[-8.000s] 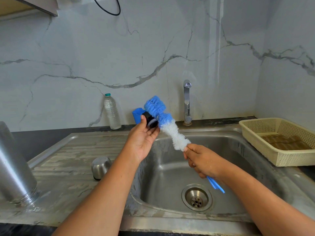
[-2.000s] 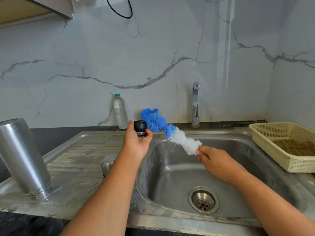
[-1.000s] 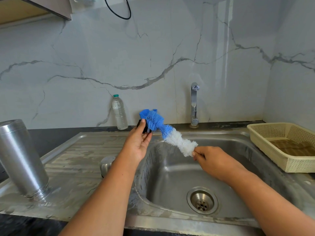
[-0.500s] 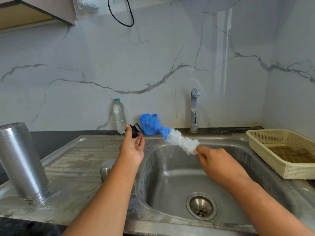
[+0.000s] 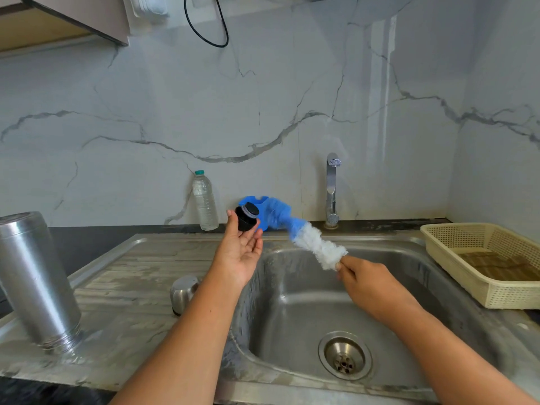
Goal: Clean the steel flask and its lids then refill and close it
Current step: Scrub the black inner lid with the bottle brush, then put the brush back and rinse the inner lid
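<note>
My left hand [image 5: 240,252] pinches a small black inner lid [image 5: 247,216] at its fingertips, held above the sink's left rim. My right hand [image 5: 369,283] grips the handle end of a blue and white bottle brush [image 5: 304,236]; its blue tip lies just right of the black lid. The steel flask [image 5: 33,276] stands upside down on the drainboard at the far left. A rounded steel outer lid [image 5: 184,292] sits on the drainboard, partly behind my left forearm.
A steel sink [image 5: 306,305] with a round drain [image 5: 344,355] lies below my hands, and a tap [image 5: 332,188] stands behind it. A plastic water bottle [image 5: 204,201] stands by the wall. A cream plastic basket [image 5: 467,276] sits at the right.
The camera view has tilted a little upward. My left hand has turned the black lid so its top faces me, and the brush tip has drawn slightly away from the lid.
</note>
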Demonstrator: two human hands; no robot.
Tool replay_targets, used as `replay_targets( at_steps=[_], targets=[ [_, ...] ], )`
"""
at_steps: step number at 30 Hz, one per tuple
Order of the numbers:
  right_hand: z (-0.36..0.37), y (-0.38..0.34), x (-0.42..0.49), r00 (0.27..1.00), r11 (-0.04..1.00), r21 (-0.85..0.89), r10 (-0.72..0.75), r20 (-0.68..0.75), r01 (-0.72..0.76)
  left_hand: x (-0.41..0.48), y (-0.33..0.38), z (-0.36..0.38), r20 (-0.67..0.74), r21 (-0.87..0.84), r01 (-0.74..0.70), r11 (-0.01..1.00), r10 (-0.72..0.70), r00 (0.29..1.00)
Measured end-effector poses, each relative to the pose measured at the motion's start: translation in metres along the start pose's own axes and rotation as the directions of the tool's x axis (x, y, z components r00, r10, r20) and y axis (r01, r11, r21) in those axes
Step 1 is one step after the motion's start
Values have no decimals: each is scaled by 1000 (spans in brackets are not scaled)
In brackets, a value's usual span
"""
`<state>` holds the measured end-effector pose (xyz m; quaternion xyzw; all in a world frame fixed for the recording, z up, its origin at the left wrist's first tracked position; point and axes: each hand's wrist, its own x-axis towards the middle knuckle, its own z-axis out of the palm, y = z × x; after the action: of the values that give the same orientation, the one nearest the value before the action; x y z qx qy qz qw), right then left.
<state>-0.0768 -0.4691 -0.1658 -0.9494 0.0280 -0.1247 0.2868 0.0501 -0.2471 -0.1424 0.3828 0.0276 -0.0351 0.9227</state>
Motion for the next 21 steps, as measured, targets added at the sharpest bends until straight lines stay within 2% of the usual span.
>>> replay_targets(
  at_steps=[3, 5, 7, 9, 12, 16, 19, 21],
  targets=[
    [-1, 0, -1, 991, 969, 234, 57, 123, -84, 1, -2, 0, 18, 55, 1, 998, -2, 1000],
    [1, -1, -3, 967, 876, 445, 84, 240, -186, 3, -4, -1, -5, 110, -2, 994, 2, 1000],
    [0, -1, -4, 958, 768, 589, 115, 262, -253, 5, -6, -3, -70, 146, -5, 989, 15, 997],
    [-2, -1, -2, 962, 706, 657, 138, 237, -263, 6, -5, -5, -135, 142, -6, 990, 26, 990],
    [4, 1, 2, 964, 779, 568, 203, 173, -266, 7, -3, -9, -161, 81, -22, 997, 34, 986],
    [14, -3, 11, 970, 923, 299, 237, 51, -241, 8, 0, -11, -165, -49, -16, 999, 8, 986],
    [8, -23, 22, 980, 964, 185, 200, -22, -193, 8, 3, -10, -156, -100, -9, 995, -7, 988],
    [2, -43, 38, 987, 991, 35, 134, -91, -131, 9, 5, -9, -150, -123, -2, 992, -17, 989]
  ],
)
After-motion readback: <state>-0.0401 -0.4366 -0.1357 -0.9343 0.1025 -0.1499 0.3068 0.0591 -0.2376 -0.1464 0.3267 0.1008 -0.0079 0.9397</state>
